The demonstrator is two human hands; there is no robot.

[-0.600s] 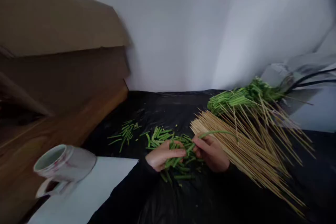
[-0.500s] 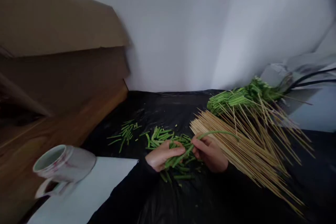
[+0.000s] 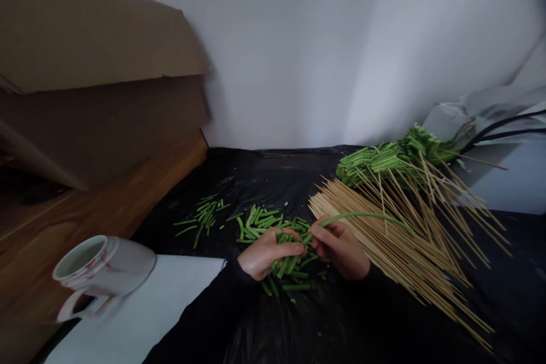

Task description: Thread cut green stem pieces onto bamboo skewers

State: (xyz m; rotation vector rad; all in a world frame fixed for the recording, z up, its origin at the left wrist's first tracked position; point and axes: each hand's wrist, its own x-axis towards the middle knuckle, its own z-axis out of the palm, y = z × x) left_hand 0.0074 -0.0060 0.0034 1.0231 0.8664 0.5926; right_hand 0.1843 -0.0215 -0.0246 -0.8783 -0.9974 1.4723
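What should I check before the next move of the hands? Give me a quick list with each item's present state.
1. Left hand has its bunch of cut stems in the fingers: ok.
2. Right hand has the long stem pinched between thumb and fingers: ok.
3. Long stem's free end is clear of the wooden sticks: cannot tell; it arches over them, and contact is unclear.
4. Loose pieces lie in one pile: not ok; a small batch sits left of the main pile.
5. Mug is apart from the left sleeve: ok.
6. Number of stems in the left hand: cannot tell; the fingers hide some.
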